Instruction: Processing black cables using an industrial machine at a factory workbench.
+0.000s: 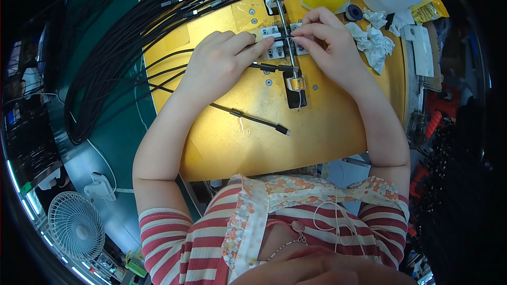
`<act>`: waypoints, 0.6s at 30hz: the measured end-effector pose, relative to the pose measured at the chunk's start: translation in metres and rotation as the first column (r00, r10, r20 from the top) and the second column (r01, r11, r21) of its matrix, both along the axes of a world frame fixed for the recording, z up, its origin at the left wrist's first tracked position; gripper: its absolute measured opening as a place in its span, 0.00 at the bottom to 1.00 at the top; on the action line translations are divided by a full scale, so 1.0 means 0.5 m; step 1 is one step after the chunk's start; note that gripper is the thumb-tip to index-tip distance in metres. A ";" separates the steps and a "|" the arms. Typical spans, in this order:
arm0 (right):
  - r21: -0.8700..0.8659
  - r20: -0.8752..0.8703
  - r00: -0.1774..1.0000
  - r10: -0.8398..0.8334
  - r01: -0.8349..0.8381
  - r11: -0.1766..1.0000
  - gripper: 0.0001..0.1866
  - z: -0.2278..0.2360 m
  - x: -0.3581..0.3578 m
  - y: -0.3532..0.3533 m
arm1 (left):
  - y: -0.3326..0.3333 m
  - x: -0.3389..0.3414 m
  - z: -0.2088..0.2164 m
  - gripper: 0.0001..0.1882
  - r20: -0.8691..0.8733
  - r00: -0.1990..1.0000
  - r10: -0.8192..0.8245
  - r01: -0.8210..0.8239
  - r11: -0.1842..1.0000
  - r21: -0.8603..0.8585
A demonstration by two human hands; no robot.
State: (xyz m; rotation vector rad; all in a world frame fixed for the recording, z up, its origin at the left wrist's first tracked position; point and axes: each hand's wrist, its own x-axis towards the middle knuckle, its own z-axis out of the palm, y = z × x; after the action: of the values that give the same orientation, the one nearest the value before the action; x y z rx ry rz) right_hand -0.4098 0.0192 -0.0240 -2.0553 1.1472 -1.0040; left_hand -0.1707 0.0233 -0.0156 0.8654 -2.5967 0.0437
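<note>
Head view: cable (281, 38) between hands (221, 66).

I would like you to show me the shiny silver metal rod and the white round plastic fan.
Shiny silver metal rod (292, 55): head view, on its shaft, lower half.
White round plastic fan (76, 226): head view, on its front grille.

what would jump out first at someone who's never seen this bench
Probably the shiny gold-coloured work board in the centre, with a thick sweep of slim black cables arching across the upper left. Next, the bare left hand and bare right hand, fingertips close on either side of a slim silver metal rod, upper centre.
</note>
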 end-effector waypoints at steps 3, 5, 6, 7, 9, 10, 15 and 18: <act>-0.063 -0.053 0.999 0.008 -0.012 0.998 0.03 0.000 -0.002 0.003 | 0.000 0.000 0.000 0.20 0.001 1.000 0.003 -0.003 1.000 -0.005; -0.105 -0.087 0.996 0.009 -0.018 0.994 0.03 0.003 -0.006 0.008 | -0.001 0.001 -0.001 0.20 -0.002 1.000 0.001 -0.001 1.000 -0.012; -0.134 -0.115 0.993 0.017 -0.033 0.990 0.04 0.005 -0.010 0.010 | -0.001 0.001 0.000 0.20 0.000 1.000 0.004 -0.004 1.000 -0.005; -0.163 -0.143 0.989 0.025 -0.048 0.986 0.05 0.007 -0.012 0.012 | -0.001 0.001 0.001 0.21 0.002 1.000 0.007 -0.007 1.000 0.002; -0.193 -0.157 0.987 0.016 -0.046 0.980 0.05 0.010 -0.013 0.016 | -0.001 -0.002 0.003 0.21 0.001 1.000 0.008 -0.008 1.000 0.001; -0.223 -0.173 0.985 0.007 -0.046 0.974 0.06 0.012 -0.014 0.019 | -0.001 -0.003 0.004 0.21 -0.001 1.000 0.010 -0.010 1.000 -0.001; 0.055 0.068 0.981 0.183 -0.187 0.981 0.06 0.059 0.005 0.056 | 0.002 -0.003 0.010 0.21 -0.018 1.000 0.015 -0.015 0.999 0.029; 0.123 0.135 0.967 0.214 -0.231 0.965 0.05 0.051 0.005 0.056 | 0.003 -0.003 0.011 0.22 -0.029 1.000 0.012 -0.011 0.999 0.038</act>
State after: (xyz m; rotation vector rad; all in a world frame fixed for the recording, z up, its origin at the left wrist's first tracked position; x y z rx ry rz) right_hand -0.4073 0.0472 0.0015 -1.9354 0.8756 -0.8993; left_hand -0.1723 0.0249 -0.0101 0.8874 -2.5735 -0.0146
